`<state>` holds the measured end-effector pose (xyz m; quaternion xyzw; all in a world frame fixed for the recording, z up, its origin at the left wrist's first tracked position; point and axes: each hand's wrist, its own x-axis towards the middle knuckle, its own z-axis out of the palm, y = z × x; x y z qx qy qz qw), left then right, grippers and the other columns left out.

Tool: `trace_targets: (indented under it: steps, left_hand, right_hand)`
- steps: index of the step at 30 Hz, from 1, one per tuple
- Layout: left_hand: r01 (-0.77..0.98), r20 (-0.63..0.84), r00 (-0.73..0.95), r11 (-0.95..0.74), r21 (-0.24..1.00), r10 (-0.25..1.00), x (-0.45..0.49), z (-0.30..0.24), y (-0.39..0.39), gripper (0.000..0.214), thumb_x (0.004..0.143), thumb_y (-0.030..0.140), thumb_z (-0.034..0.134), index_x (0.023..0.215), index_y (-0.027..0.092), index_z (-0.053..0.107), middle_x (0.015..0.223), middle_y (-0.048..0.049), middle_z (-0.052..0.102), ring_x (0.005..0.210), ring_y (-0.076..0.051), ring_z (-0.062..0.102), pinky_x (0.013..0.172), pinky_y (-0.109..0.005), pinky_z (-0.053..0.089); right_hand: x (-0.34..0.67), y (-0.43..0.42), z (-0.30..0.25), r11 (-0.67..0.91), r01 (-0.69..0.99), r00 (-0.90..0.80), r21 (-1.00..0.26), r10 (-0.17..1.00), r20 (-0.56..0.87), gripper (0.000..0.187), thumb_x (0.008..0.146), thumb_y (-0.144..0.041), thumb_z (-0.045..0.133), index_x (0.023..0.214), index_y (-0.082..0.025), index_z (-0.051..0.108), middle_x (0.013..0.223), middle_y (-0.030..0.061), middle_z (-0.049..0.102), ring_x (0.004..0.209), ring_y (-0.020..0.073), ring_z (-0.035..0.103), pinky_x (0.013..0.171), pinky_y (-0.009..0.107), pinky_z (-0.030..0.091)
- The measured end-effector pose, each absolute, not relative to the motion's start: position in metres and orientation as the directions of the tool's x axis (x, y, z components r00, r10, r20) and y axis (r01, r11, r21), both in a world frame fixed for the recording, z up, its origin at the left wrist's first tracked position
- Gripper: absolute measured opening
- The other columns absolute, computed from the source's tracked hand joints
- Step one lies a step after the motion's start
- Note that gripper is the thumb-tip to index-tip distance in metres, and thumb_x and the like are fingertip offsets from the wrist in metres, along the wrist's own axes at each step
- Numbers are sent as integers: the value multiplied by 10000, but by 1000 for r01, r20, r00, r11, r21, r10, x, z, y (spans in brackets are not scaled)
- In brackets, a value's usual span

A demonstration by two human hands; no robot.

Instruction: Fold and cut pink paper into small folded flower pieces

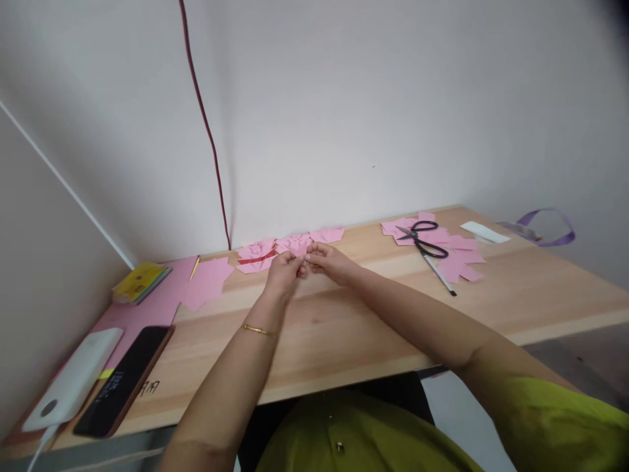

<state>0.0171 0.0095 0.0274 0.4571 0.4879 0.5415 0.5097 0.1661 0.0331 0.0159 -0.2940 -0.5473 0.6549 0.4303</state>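
Arms outstretched, my left hand (pixel 284 270) and right hand (pixel 328 259) pinch shut on a folded pink paper piece (pixel 295 244), left of black-handled metal scissors (pixel 423 240).

1. Left hand (pixel 284 269): fingers curled, tips pinched together, forearm stretched straight behind the grip.
2. Right hand (pixel 328 261): fingertips pinched, touching the left's tips; arm angles away right of the grip.

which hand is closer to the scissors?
Right. The right hand sits left of the scissors, across a bare stretch of table; the left hand is just beyond it, farther left. Both pinch the pink paper.
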Motion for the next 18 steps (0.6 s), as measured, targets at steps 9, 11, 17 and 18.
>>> trace_targets:
  steps: [9, 11, 17, 18]
  left_hand:
    - [-119, 2, -95, -13, 993, 995, 12, 9, 15, 293, 660, 346, 737, 631, 157, 515, 505, -12, 596, 453, -119, 554, 512, -253, 451]
    - [-171, 1, -54, -10, 985, 999, 10, 6, 15, 281, 638, 339, 759, 676, 142, 562, 547, -23, 618, 500, -128, 582, 562, -270, 474]
    - [-176, -1, -20, -3, 984, 1000, 10, 11, 12, 229, 638, 304, 762, 693, 125, 630, 619, -47, 650, 566, -142, 607, 614, -287, 487]
    - [-177, -1, -34, -5, 984, 999, 11, 11, 11, 218, 638, 298, 761, 687, 128, 633, 615, -41, 648, 566, -142, 605, 615, -286, 486]
  right_hand:
    - [151, 41, 9, 155, -124, -356, -980, 915, 190, 285, 718, -420, 674, 754, -183, 520, 647, -41, 519, 581, 91, 463, 588, 242, 379]
    - [149, 38, 7, 181, -83, -345, -980, 918, 198, 277, 734, -429, 649, 754, -190, 510, 649, -29, 531, 602, 110, 494, 604, 257, 405]
    - [153, 33, 5, 165, -45, -346, -985, 922, 171, 250, 781, -437, 591, 780, -205, 497, 654, -17, 571, 620, 130, 550, 621, 272, 449]
    - [153, 33, 5, 154, -61, -363, -986, 917, 166, 244, 782, -430, 593, 795, -207, 497, 665, -14, 582, 633, 134, 565, 638, 278, 460]
